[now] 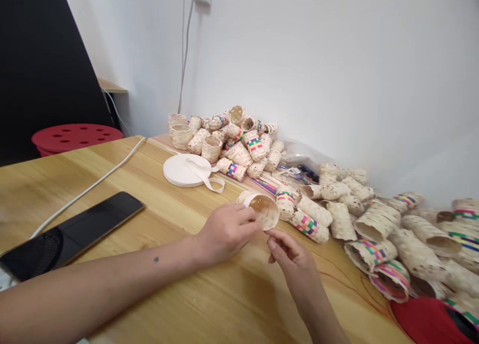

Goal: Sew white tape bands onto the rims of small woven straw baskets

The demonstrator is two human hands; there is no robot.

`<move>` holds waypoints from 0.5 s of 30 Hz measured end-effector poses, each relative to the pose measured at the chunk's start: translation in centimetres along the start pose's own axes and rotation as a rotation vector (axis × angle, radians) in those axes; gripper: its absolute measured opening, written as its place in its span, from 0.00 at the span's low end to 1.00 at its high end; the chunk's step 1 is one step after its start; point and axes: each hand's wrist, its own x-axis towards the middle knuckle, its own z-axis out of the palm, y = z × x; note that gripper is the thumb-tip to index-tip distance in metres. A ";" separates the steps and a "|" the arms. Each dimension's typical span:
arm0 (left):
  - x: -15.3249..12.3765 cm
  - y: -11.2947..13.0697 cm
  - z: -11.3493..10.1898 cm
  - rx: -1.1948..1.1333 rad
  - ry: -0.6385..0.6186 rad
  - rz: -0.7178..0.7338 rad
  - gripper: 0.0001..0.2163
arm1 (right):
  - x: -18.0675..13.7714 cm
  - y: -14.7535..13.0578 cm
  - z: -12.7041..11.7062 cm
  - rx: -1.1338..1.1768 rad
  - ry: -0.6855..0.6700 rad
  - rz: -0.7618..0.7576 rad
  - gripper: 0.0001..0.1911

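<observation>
A small woven basket (270, 215), pale and open-mouthed, lies on its side just above the wooden table with its opening towards me. My left hand (228, 229) is closed on its near-left side, fingers at the rim. Just below the rim, my right hand (294, 259) is closed in a pinch; whatever lies between thumb and forefinger is too small to make out. Behind the basket sits a flat roll of white ribbon (185, 170), its loose end curling onto the table. Beside the basket lies a woven basket with coloured bands (309, 225).
Woven baskets (254, 144) are heaped along the wall, with more (377, 219) to the right. A phone (75, 234) and white cable (93, 182) lie at left. Red thread (352, 284) trails towards a red object (422, 319). Beyond the table stands a red stool (77, 134).
</observation>
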 end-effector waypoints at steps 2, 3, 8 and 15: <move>0.1 -0.2 0.0 -0.070 0.005 -0.059 0.08 | 0.0 0.0 0.1 0.077 0.030 0.004 0.16; 0.1 -0.3 0.0 -0.106 0.002 -0.086 0.08 | 0.0 -0.1 0.1 0.100 0.035 -0.002 0.15; 0.1 -0.2 0.1 -0.200 -0.033 -0.141 0.06 | -0.2 -0.1 0.4 0.059 0.018 -0.019 0.13; -0.4 0.1 0.9 -0.180 -0.051 -0.061 0.10 | -0.2 -0.4 -0.1 -0.176 0.019 -0.092 0.12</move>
